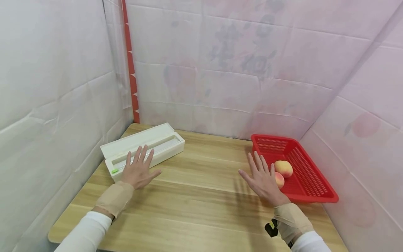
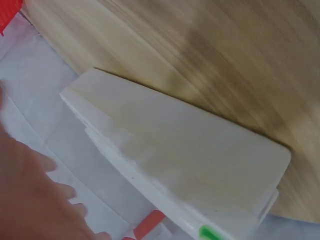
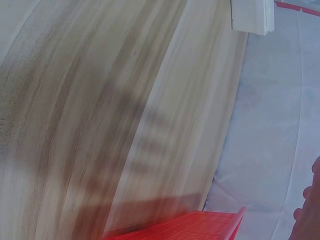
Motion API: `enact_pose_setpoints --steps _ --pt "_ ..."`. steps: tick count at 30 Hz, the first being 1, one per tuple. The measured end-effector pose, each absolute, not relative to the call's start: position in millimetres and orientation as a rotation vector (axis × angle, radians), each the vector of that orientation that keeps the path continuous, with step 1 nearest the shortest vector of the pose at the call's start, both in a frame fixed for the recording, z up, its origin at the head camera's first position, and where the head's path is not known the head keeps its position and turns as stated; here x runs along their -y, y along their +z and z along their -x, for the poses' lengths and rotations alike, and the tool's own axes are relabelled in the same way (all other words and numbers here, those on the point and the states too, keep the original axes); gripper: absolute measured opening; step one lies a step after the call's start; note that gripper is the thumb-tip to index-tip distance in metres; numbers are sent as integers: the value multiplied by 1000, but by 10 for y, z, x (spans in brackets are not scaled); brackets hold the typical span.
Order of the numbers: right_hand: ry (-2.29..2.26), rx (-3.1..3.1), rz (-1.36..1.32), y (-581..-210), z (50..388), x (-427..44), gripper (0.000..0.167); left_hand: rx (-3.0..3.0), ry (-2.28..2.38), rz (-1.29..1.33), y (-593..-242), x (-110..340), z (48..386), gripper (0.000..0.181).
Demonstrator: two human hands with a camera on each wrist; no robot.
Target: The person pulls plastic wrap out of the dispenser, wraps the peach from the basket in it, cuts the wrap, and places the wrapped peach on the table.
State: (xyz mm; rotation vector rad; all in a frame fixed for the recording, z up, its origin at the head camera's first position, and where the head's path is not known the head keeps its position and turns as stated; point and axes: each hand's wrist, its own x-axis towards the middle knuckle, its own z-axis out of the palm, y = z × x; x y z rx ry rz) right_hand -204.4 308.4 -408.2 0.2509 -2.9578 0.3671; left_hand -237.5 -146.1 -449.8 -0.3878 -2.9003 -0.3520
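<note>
The left hand (image 1: 137,171) is hovering over the white box (image 1: 168,152), and the right hand (image 1: 264,180) is hovering beside the red basket (image 1: 318,171); with fingers spread, both are grasping nothing. To do this well, the person should be holding both wrists steady, fingertips clear of the rims. On the table (image 1: 201,210), the box is lying with its lid (image 1: 138,138) open, and something thin with a green end (image 1: 115,171) is resting inside. The basket is containing two peaches (image 1: 283,169), one partly hidden.
</note>
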Motion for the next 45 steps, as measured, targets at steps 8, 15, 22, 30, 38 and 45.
enact_pose_setpoints --steps 8,15,22,30,38,45 --pt "359 2989 -221 -4090 1987 -3105 83 2683 -174 367 -4647 1654 2387 43" --pt "361 2983 -216 -4113 1964 -3115 83 2582 -342 378 -4766 1793 2539 30" --pt "361 2976 -206 -4177 1966 -3102 83 2699 -447 306 -4778 1966 2641 29" --pt "344 2988 -191 -4197 1945 -3108 83 2682 -536 360 -4793 1930 2712 30" --pt "368 3017 -183 -4215 1919 -3087 83 2643 -541 462 -4787 1702 2837 31" --pt "372 3018 -179 -4235 1884 -3087 82 2660 -561 548 -4767 1497 2956 34"
